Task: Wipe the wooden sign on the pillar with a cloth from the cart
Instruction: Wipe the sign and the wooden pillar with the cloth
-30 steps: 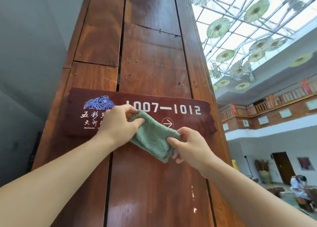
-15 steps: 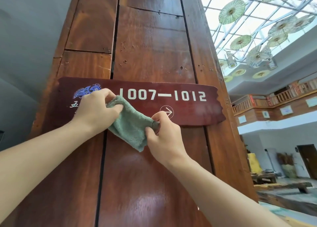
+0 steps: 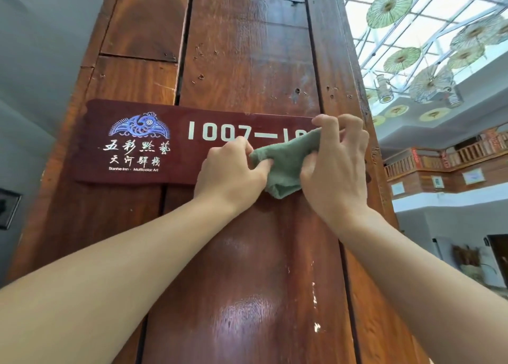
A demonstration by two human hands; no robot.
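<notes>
A dark red wooden sign (image 3: 132, 143) with a blue fish emblem, white characters and the number 1007 is fixed across a tall wooden pillar (image 3: 247, 47). A green cloth (image 3: 283, 160) is pressed against the sign's right half, covering the last digits. My left hand (image 3: 231, 171) grips the cloth's left edge. My right hand (image 3: 335, 168) holds its right end, fingers curled over the sign's right tip. The sign's right end is hidden behind cloth and hands.
A grey wall (image 3: 33, 61) lies left of the pillar, with a dark frame (image 3: 8, 209) low on it. To the right an atrium opens, with paper umbrellas (image 3: 390, 6) under a glass roof and a wooden balcony railing (image 3: 439, 157).
Both hands and the cloth have slid right along the sign, from over the emblem and characters to over the last digits. The left part of the sign now shows.
</notes>
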